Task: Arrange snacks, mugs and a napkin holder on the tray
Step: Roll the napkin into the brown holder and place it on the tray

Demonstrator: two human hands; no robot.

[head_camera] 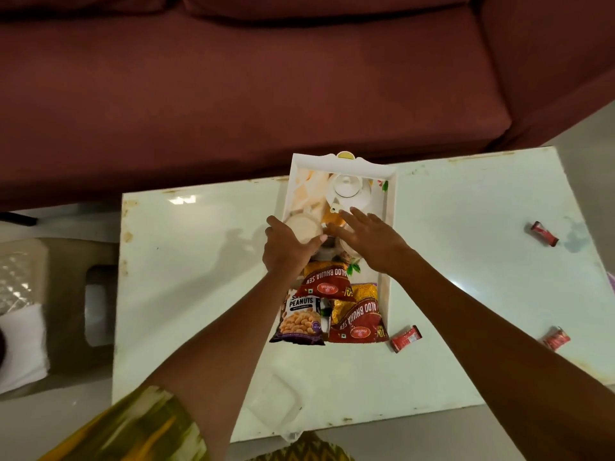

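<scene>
You are looking at a glossy white rectangular desk (pixel 186 287) with rusty brown stains along its edges, below a plain maroon fabric sofa (pixel 233 78). At centre, the white raised-rim tray (pixel 388 261) shows an orange, cream and green leaf print. In it lie two red-and-yellow foil sev packets (pixel 357 322) and a purple peanut packet (pixel 299 322). Three small red wrappers (pixel 405 338) dot the right side. Your sleeve (pixel 133 430), lower left, is yellow-green with white streaks.

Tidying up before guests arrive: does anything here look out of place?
Yes. Three small red packets lie loose on the table, outside the tray. The peanuts bag overhangs the tray's near end.
</scene>
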